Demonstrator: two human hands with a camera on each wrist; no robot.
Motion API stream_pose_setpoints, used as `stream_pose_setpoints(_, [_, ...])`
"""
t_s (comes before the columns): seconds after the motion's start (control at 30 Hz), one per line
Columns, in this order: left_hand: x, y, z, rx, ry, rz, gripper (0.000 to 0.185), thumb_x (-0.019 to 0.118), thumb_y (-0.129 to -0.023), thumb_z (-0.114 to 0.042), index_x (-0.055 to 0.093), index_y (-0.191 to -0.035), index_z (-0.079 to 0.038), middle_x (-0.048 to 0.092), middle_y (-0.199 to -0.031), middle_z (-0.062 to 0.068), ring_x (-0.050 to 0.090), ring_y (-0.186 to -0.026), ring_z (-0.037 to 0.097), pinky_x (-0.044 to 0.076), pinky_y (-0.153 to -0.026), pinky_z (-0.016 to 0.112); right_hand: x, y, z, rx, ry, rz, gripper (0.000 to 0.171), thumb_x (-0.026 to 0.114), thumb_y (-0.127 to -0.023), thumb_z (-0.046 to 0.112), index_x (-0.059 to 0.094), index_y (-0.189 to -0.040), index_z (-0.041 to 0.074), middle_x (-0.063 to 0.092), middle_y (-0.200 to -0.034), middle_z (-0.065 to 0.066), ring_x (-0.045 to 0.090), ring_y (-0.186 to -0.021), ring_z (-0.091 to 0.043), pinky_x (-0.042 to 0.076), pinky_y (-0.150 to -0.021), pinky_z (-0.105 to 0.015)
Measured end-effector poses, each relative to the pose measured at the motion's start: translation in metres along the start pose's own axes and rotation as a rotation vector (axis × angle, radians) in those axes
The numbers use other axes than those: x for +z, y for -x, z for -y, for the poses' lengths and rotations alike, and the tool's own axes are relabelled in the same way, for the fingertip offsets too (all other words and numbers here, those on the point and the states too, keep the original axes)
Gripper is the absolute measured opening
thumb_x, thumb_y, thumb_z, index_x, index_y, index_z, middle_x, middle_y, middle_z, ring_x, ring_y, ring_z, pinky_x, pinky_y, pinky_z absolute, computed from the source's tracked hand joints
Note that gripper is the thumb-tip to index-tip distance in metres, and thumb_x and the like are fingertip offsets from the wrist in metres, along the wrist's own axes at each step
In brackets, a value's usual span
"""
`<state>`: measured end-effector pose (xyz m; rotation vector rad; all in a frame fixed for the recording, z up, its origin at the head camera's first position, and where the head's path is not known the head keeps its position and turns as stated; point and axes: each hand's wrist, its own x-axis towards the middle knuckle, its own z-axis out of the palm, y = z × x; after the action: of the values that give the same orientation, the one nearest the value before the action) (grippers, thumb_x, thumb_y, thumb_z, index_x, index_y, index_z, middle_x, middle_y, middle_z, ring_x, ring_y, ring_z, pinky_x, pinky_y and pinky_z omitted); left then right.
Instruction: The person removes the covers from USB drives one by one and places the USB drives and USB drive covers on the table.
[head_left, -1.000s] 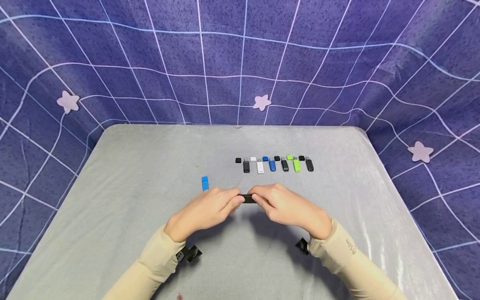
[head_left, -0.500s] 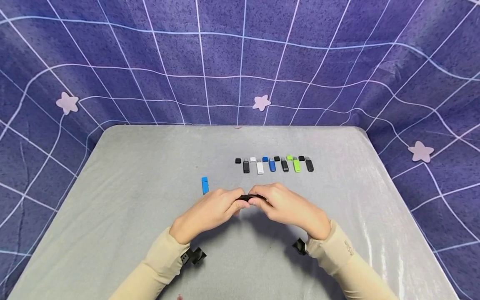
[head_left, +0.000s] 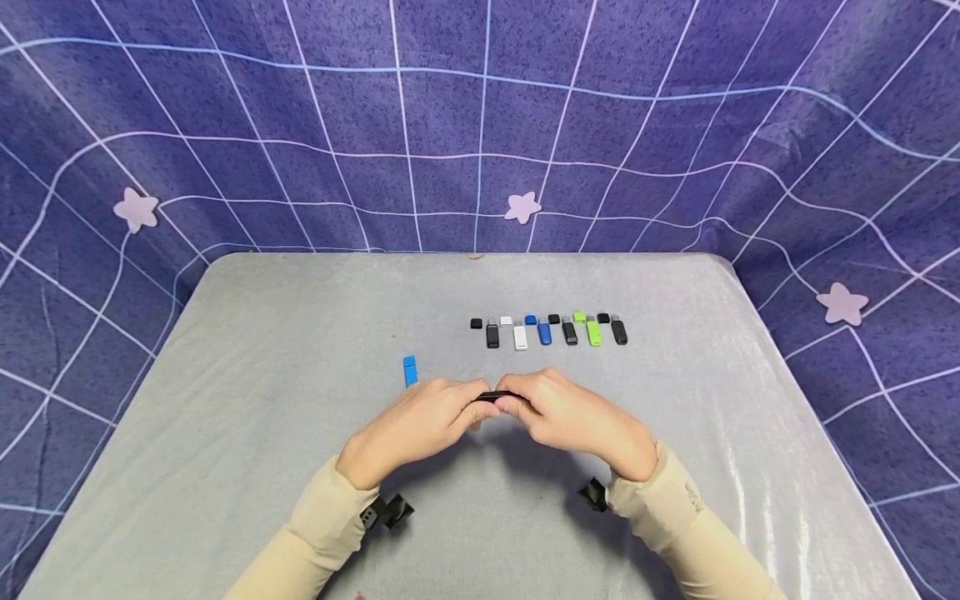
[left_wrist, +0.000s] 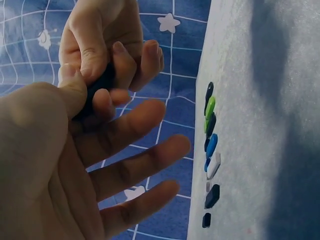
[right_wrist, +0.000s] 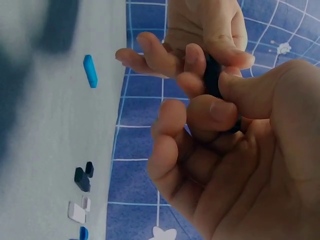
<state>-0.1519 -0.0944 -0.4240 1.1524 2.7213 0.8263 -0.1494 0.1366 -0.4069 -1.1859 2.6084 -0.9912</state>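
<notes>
Both hands meet above the middle of the grey table (head_left: 262, 333), pinching a small black USB stick (head_left: 497, 397) between them. My left hand (head_left: 427, 417) holds its left end with thumb and forefinger, the other fingers spread loosely (left_wrist: 145, 165). My right hand (head_left: 558, 412) grips the right end, with the black stick (right_wrist: 214, 75) showing between thumb and fingers. Most of the stick is hidden by the fingertips.
A blue USB stick (head_left: 409, 370) lies just left of the hands. Behind them runs a row of several uncapped sticks (head_left: 555, 331) with their caps, black, white, blue and green. A purple grid cloth (head_left: 480, 125) hangs behind the table.
The two hands have closed in on each other, so less of the black stick shows between them. Nothing on the table has moved.
</notes>
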Motion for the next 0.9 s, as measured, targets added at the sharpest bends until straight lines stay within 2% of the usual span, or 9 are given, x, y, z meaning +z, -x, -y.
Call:
stream_pose_setpoints(0.1, [-0.001,0.0,-0.002,0.004,0.027,0.029,0.036,0.043,-0.111,-0.043,0.054,-0.081,-0.026,0.055,-0.072,-0.017,0.05,-0.061,-0.001,0.044,-0.056,0.021,-0.001,0.0,0.002,0.016,-0.018,0.026,0.02,0.057,-0.105,0.012,0.063,-0.086,0.014,0.049,-0.068,0.01,0.043,-0.06,0.002,0.044,-0.058,-0.019])
stream_pose_setpoints(0.2, [-0.002,-0.001,-0.003,0.005,0.055,0.065,0.038,0.039,-0.112,-0.043,0.055,-0.083,-0.026,0.057,-0.073,-0.016,0.052,-0.062,-0.001,0.045,-0.058,0.021,-0.002,0.001,0.003,0.023,-0.036,0.037,0.023,0.055,-0.105,0.011,0.062,-0.083,0.013,0.051,-0.066,0.011,0.044,-0.057,0.003,0.046,-0.057,-0.019])
stream_pose_setpoints(0.43, [-0.012,-0.003,-0.003,0.037,0.073,0.106,0.039,0.037,-0.114,-0.032,0.063,-0.086,-0.022,0.065,-0.074,-0.012,0.058,-0.068,0.001,0.049,-0.066,0.024,-0.005,0.001,0.002,0.026,-0.099,0.062,0.026,0.049,-0.109,0.018,0.063,-0.087,0.017,0.05,-0.062,0.012,0.045,-0.053,0.001,0.046,-0.056,-0.022])
stream_pose_setpoints(0.6, [-0.017,-0.002,-0.002,0.053,0.125,0.132,0.041,0.034,-0.114,-0.03,0.066,-0.091,-0.022,0.066,-0.074,-0.011,0.06,-0.072,0.001,0.051,-0.071,0.026,-0.01,0.003,0.005,0.047,-0.149,0.087,0.032,0.044,-0.111,0.022,0.062,-0.085,0.018,0.05,-0.06,0.012,0.045,-0.052,-0.001,0.044,-0.054,-0.023])
stream_pose_setpoints(0.77, [-0.015,-0.002,0.001,0.056,0.175,0.143,0.041,0.032,-0.115,-0.029,0.069,-0.101,-0.02,0.066,-0.07,-0.011,0.061,-0.073,0.0,0.052,-0.074,0.026,-0.012,0.003,0.004,0.05,-0.154,0.096,0.035,0.043,-0.112,0.023,0.059,-0.081,0.018,0.049,-0.06,0.012,0.044,-0.052,-0.002,0.044,-0.056,-0.024])
stream_pose_setpoints(0.9, [-0.014,-0.005,0.0,0.048,0.167,0.133,0.039,0.035,-0.114,-0.033,0.066,-0.097,-0.019,0.064,-0.07,-0.013,0.061,-0.071,0.002,0.052,-0.073,0.026,-0.014,0.003,0.004,0.04,-0.103,0.079,0.034,0.044,-0.111,0.022,0.059,-0.082,0.016,0.045,-0.06,0.013,0.041,-0.053,0.0,0.042,-0.056,-0.022])
